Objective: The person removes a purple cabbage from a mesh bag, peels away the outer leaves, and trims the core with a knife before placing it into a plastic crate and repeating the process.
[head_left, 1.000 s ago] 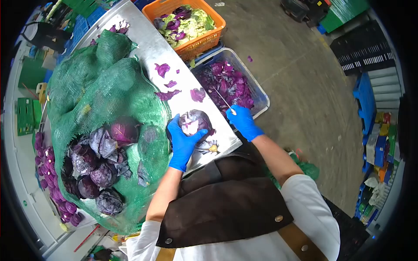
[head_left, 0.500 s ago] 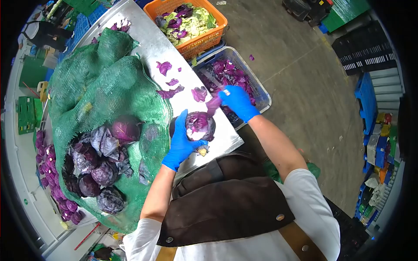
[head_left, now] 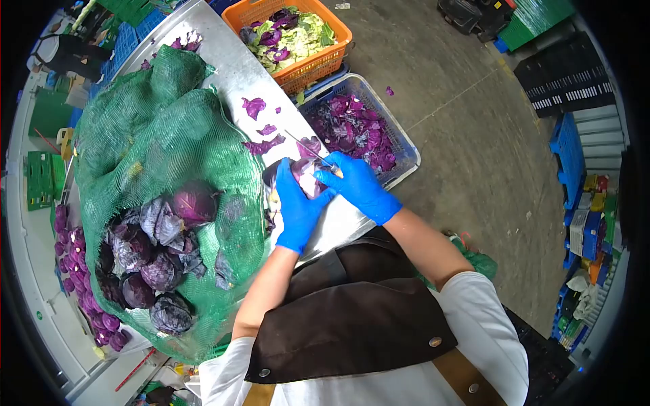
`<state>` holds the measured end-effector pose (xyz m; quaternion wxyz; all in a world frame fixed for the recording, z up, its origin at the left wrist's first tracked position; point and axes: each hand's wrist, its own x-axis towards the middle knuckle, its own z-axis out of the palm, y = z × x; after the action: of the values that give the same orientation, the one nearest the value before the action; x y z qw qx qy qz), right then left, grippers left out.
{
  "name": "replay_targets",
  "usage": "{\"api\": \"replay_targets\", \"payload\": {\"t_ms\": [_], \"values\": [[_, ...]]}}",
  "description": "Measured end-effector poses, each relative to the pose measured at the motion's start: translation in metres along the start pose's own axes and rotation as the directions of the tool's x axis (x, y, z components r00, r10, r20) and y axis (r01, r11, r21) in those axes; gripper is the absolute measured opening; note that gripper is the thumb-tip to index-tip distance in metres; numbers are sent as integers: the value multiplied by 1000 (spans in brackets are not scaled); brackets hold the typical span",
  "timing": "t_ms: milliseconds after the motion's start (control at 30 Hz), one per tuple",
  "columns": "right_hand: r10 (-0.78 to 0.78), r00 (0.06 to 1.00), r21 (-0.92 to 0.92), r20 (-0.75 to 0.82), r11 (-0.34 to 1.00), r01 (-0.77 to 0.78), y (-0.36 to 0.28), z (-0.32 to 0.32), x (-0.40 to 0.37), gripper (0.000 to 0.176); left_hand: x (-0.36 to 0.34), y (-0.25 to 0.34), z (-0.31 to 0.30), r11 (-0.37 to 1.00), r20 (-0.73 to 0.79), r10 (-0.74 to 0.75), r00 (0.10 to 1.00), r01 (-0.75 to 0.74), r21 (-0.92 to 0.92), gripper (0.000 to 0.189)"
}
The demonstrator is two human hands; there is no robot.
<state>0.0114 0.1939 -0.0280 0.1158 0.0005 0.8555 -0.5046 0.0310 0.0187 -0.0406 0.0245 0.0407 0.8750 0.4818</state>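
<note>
Both my hands wear blue gloves and meet over the metal table near its front edge. My left hand is wrapped round a red cabbage, which the fingers partly cover. My right hand is closed on a knife, its thin blade pointing up and left above the cabbage. Torn purple leaves lie on the metal beyond my hands. To the left, whole red cabbages rest in the opening of a green net sack.
An orange crate of pale and purple leaves stands at the table's far right side. Nearer is a grey-blue crate of purple scraps. More cabbages lie at far left. A person stands at upper left.
My right hand has moved left from over the scrap crate to the cabbage, and the loose leaf beside it is gone from there. My left hand has shifted slightly right and turned the cabbage.
</note>
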Motion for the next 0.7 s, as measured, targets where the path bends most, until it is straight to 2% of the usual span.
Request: {"api": "replay_targets", "payload": {"t_ms": [33,67,167,200,267,300,333,367,433,500,533,567,633,667,700], "values": [[39,998,-30,42,999,-38,-5,-6,-2,45,5,-1,-1,1000,9,-6,1000,6,21,120],[26,997,-211,71,977,-11,-11,-17,-4,48,6,-4,0,999,26,33,999,-33,34,120],[-114,993,-350,-16,931,102,-14,-1,-14,57,11,-1,3,996,48,56,997,-59,68,119],[11,996,-451,90,892,31,-28,0,-12,59,14,3,2,998,127,-14,992,21,-55,118],[-120,982,-418,145,893,170,-8,-5,-1,58,7,6,5,993,67,22,998,-30,115,117],[67,996,-370,55,928,-42,-1,-10,15,55,4,8,7,979,32,47,998,-52,199,116],[250,968,-299,-38,921,-250,6,-14,30,53,-2,10,8,973,50,96,994,-105,205,117],[245,969,-311,-23,920,-239,12,-24,32,49,-5,12,8,964,64,153,986,-163,209,117],[114,993,-50,17,992,-113,16,-17,23,47,-11,12,8,960,25,197,980,-198,197,117],[96,983,-33,-156,994,-102,38,-7,23,38,-14,4,-5,990,51,119,992,-123,71,118],[84,968,-24,-237,995,-93,53,2,25,33,-17,-6,-10,989,75,148,986,-149,17,117],[175,963,-93,-207,976,-198,81,2,32,31,-22,-10,-16,990,88,139,986,-136,-49,115],[312,943,-282,-118,900,-333,73,-8,25,35,-28,-16,-23,977,114,128,985,-106,-182,112],[195,960,-241,-203,940,-242,61,-9,20,38,-29,-18,-23,970,118,127,985,-99,-220,112],[82,954,-208,-289,967,-146,37,-7,12,40,-29,-17,-23,979,142,133,981,-108,-174,112]]}}
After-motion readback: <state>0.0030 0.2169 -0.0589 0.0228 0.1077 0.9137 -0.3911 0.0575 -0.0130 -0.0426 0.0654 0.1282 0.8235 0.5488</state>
